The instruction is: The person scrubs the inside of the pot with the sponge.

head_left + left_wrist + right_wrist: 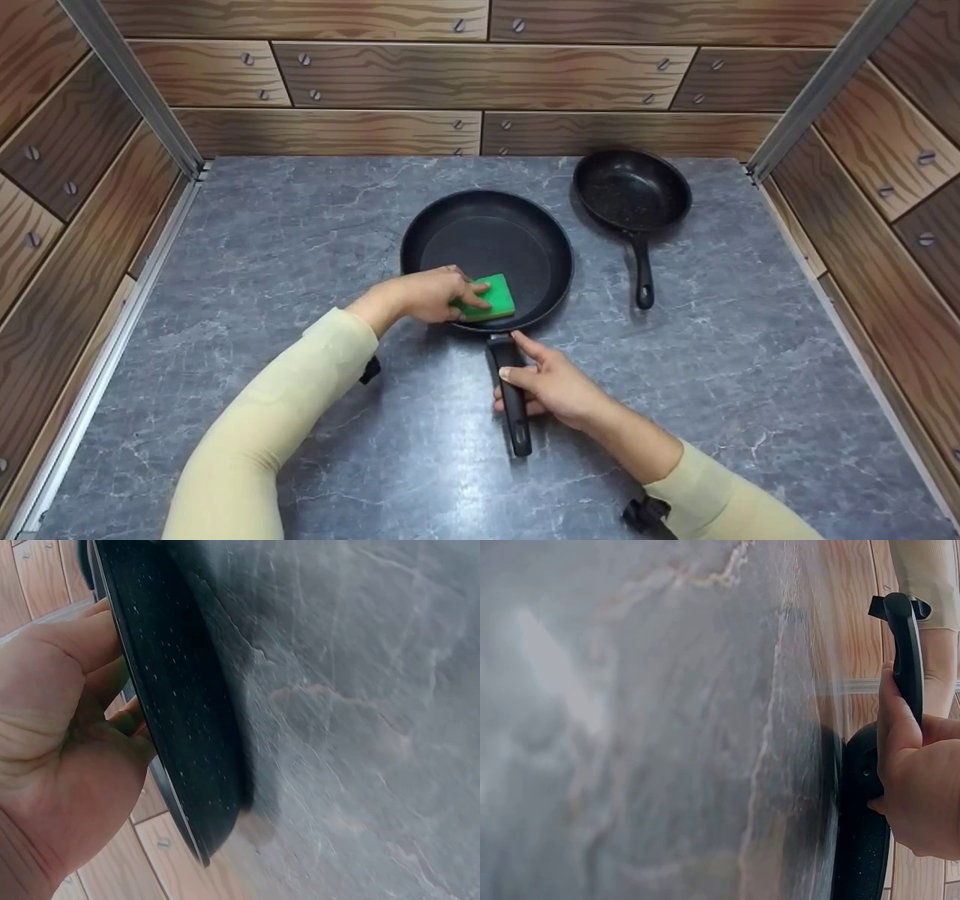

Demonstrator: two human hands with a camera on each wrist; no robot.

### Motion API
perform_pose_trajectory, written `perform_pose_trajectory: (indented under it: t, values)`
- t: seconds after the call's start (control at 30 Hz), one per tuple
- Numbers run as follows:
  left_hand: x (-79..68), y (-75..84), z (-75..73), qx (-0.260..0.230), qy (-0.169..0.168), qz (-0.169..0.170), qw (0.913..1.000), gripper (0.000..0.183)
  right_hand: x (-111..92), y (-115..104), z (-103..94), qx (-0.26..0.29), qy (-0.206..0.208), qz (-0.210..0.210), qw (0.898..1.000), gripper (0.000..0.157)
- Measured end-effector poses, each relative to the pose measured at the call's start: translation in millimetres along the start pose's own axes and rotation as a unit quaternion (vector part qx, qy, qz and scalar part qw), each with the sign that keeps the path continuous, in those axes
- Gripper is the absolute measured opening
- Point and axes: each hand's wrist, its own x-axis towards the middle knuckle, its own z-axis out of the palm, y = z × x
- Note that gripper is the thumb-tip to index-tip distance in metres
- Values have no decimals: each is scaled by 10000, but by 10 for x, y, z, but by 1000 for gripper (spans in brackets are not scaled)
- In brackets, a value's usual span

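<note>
A large black frying pan (pixel 480 240) rests on the grey marbled table. Low inside it, near the handle side, my left hand (pixel 435 294) holds a green sponge (pixel 499 296) against the pan's surface, two fingers spread over its top. In the left wrist view the speckled outer wall of the pan (pixel 176 690) hides most of the fingertips of the left hand (pixel 82 712). My right hand (pixel 559 382) grips the black pan handle (pixel 517 420), thumb on top and fingers beneath. The right wrist view shows the handle (pixel 907 652) in the right hand (pixel 922 780).
A smaller black frying pan (pixel 634 191) stands at the back right, its handle toward me. The grey table (pixel 300 217) is bounded by wood-patterned walls (pixel 480 75) at the back and sides. Metal rails (pixel 127 82) run along the corners.
</note>
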Motion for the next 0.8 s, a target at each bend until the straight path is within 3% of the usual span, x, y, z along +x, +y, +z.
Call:
perform_pose_trajectory:
  t: [0.47,0.8]
  values:
    - [128,136,46,-74,70,177,9998,55,-13,-29,-9,-84,-69,31,9999,89]
    - [291,148,152,-266,481,386,9977,53,-9,-24,-13,-115,-102,104,9998,89]
